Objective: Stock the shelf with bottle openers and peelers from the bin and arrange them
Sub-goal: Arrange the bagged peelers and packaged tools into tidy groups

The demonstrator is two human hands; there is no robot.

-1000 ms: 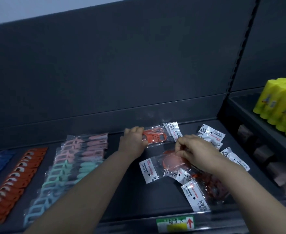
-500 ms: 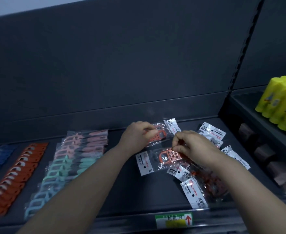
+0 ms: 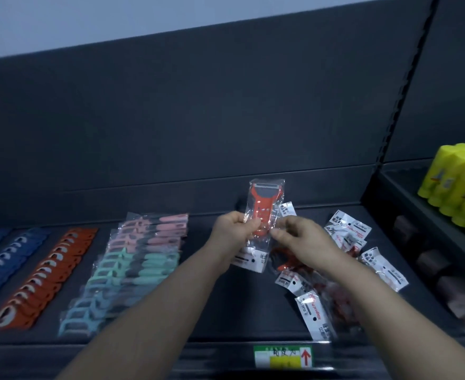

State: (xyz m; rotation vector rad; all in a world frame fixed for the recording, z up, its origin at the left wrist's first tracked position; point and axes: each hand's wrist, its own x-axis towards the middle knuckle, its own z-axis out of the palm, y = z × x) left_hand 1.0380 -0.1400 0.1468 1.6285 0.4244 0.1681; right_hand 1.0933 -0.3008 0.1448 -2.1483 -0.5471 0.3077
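L hand (image 3: 232, 229) + R hand (image 3: 297, 235) fwd over shelf (image 3: 225, 311), fingers (image 3: 251, 224) tight on upright bagged orange peeler (image 3: 264, 209).

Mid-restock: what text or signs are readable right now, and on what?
"Magical Pe...", red, on a front packet's white header card; rest blurred.
Red up arrow on the shelf-edge tag; its handwritten characters unreadable.
Other packet cards and yellow bottles: print too blurred.

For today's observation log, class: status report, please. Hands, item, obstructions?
Left hand and right hand both pinch one bagged orange peeler, upright above the shelf. Loose bagged peelers heaped beneath the right hand.
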